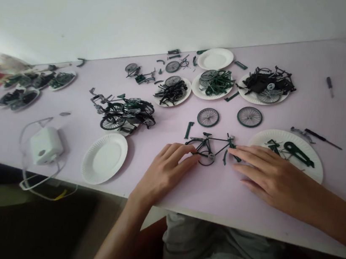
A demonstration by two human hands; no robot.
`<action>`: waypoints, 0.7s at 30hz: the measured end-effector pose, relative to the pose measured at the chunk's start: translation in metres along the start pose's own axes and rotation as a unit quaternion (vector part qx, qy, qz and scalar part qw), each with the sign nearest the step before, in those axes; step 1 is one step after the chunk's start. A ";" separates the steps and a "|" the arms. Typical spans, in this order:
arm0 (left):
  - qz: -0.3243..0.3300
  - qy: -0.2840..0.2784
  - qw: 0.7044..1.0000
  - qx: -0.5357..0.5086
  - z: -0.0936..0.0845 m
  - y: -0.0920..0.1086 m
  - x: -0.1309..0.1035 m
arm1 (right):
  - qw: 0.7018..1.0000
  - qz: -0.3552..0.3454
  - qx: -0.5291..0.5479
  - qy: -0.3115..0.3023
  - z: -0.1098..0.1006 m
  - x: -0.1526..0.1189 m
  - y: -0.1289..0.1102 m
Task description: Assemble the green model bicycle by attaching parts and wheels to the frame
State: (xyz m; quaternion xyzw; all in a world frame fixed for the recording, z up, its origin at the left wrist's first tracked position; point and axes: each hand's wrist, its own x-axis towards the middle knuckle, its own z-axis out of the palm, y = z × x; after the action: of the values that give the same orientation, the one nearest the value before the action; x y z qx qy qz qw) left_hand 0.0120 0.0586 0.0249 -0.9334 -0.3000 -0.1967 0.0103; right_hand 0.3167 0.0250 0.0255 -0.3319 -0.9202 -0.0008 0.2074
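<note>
A dark green model bicycle frame [218, 139] without wheels lies on the pink table in front of me. My left hand [172, 163] pinches its rear end between thumb and fingers, near the chainring [211, 156]. My right hand [261, 171] is stretched out at the front end, fingers apart, with the fingertips touching or just beside the fork [234, 151]. Two loose spoked wheels, one [208, 117] left and one [250, 116] right, lie beyond the frame. Partly behind my right hand, a paper plate [316, 176] carries a green chain guard [299, 153] and small parts.
Assembled model bicycles [124, 112] stand left, behind a bare paper plate [104, 158]. Farther back, plates hold black parts [171, 91], green parts [219, 83] and more black parts [268, 86]. Screwdrivers [323, 138] [329, 86] lie right. A white box with cable [46, 144] sits left.
</note>
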 end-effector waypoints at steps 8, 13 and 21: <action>-0.074 0.013 0.995 -0.070 0.005 0.000 0.001 | 0.999 0.015 0.024 0.033 -0.003 -0.001 0.001; -0.052 0.007 0.993 -0.103 0.006 0.001 0.001 | 0.999 0.015 0.024 0.038 -0.004 0.001 0.002; -0.027 0.090 0.991 -0.091 0.003 0.005 0.003 | 0.997 0.001 0.033 0.068 -0.029 0.000 0.012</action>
State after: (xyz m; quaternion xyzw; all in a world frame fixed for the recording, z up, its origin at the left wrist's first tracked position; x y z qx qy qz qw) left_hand 0.0182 0.0572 0.0237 -0.9005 -0.3040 -0.3064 -0.0535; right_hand 0.3348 0.0301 0.0499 -0.3252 -0.9032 0.0076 0.2800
